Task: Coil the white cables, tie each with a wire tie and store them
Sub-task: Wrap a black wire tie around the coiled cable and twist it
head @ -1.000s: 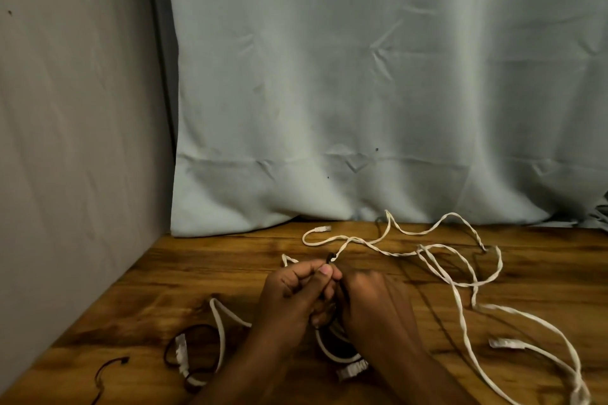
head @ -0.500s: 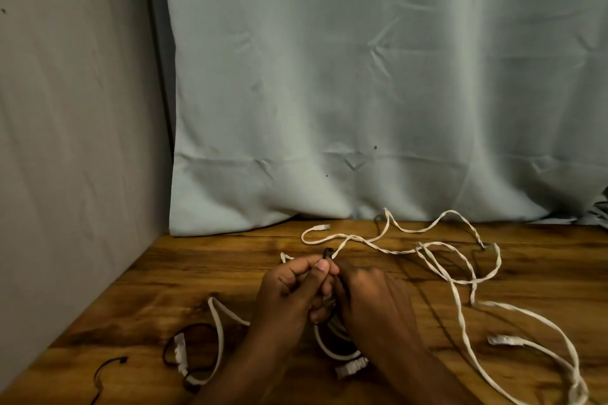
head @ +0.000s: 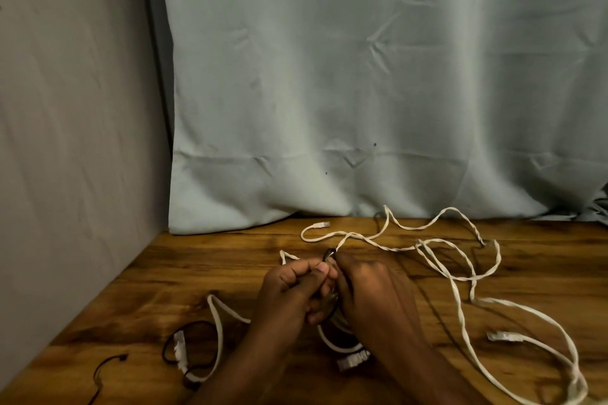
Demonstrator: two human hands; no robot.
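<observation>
My left hand [head: 292, 293] and my right hand [head: 368, 289] meet over the middle of the wooden table [head: 204, 270]. Together they pinch a short black wire tie [head: 329, 253] whose end pokes up between the fingertips, and a bunch of white cable [head: 335, 344] hangs out beneath them. A long loose white cable [head: 460, 276] sprawls over the right half of the table, one plug [head: 320, 224] near the curtain. Another white cable [head: 217, 322] loops at the lower left with its plug [head: 179, 344].
A second black wire tie [head: 108, 363] lies near the front left corner; a black tie [head: 184, 329] loops round the left cable. A pale curtain [head: 362, 92] hangs behind the table and a grey wall [head: 65, 141] borders its left edge.
Both hands stay together at the tie; the fingers shifted slightly. The cables on the table have not moved.
</observation>
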